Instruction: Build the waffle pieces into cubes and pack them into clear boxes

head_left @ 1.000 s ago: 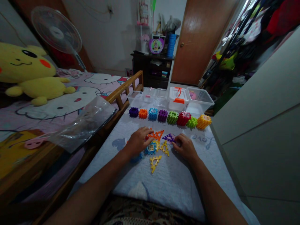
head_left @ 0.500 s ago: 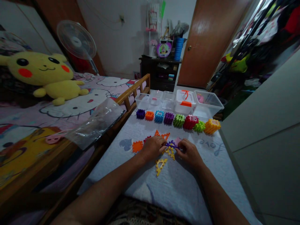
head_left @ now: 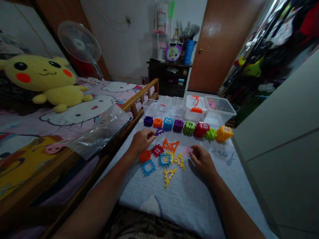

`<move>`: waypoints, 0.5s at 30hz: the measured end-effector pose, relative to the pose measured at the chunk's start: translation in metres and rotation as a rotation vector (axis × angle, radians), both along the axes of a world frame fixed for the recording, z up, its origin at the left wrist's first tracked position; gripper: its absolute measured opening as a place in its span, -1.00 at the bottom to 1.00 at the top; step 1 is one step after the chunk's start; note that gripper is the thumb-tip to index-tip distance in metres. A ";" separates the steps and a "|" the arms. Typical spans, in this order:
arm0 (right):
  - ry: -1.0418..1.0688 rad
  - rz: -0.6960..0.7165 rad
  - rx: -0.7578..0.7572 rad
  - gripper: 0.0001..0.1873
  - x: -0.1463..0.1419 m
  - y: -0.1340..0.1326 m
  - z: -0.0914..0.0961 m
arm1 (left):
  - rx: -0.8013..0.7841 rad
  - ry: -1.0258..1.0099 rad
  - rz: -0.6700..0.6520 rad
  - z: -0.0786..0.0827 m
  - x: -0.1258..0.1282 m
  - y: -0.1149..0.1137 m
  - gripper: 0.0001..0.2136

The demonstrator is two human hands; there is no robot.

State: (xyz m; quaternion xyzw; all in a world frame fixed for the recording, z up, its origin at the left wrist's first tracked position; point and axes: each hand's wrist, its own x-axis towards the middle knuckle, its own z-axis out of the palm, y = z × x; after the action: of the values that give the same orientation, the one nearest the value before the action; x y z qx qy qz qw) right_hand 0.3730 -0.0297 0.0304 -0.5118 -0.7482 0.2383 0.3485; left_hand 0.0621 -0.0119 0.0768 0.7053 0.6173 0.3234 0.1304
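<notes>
My left hand (head_left: 142, 142) is closed on a purple toothed building piece (head_left: 161, 131), gripping its left end just in front of the orange stack. My right hand (head_left: 203, 161) rests low over the cloth with fingers curled, thumb and forefinger slightly apart and nothing visible between them; a pink patch (head_left: 187, 151) lies by its fingertips. Between the hands are loose flat pieces: orange triangles (head_left: 170, 145), a dark red square (head_left: 158, 150), an orange square (head_left: 145, 155), a blue frame (head_left: 149, 167), a blue window piece (head_left: 164, 160) overlapping a yellow one, and yellow triangles (head_left: 169, 177).
Stacks of toothed pieces sorted by colour, such as the yellow stack (head_left: 224, 133), form a row across the table. Clear plastic boxes (head_left: 220, 111) and a lidded box (head_left: 195, 108) stand behind. Along the left runs a wooden bed rail (head_left: 141, 96) beside a plastic bag (head_left: 99, 129).
My left hand has moved left and away from me with the purple piece. My right hand has let go of it and shifted slightly right, uncovering the loose pieces between.
</notes>
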 end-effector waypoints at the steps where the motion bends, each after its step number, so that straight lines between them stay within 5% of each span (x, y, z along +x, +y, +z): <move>1: -0.009 -0.004 0.004 -0.76 0.001 0.001 -0.001 | -0.012 -0.032 0.084 0.001 -0.012 0.005 -0.88; 6: -0.042 -0.010 0.044 -0.76 0.002 0.005 -0.010 | -0.042 -0.048 0.380 0.001 -0.047 0.032 -0.84; 15: -0.073 0.021 0.076 -0.84 0.005 0.007 -0.013 | -0.083 0.165 0.490 -0.007 -0.034 0.080 -0.86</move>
State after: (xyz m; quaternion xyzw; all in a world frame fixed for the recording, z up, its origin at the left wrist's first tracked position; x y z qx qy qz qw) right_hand 0.3777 -0.0226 0.0173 -0.4988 -0.7742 0.1945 0.3375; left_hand 0.0282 0.0679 0.0703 0.5528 0.7910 0.2609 0.0261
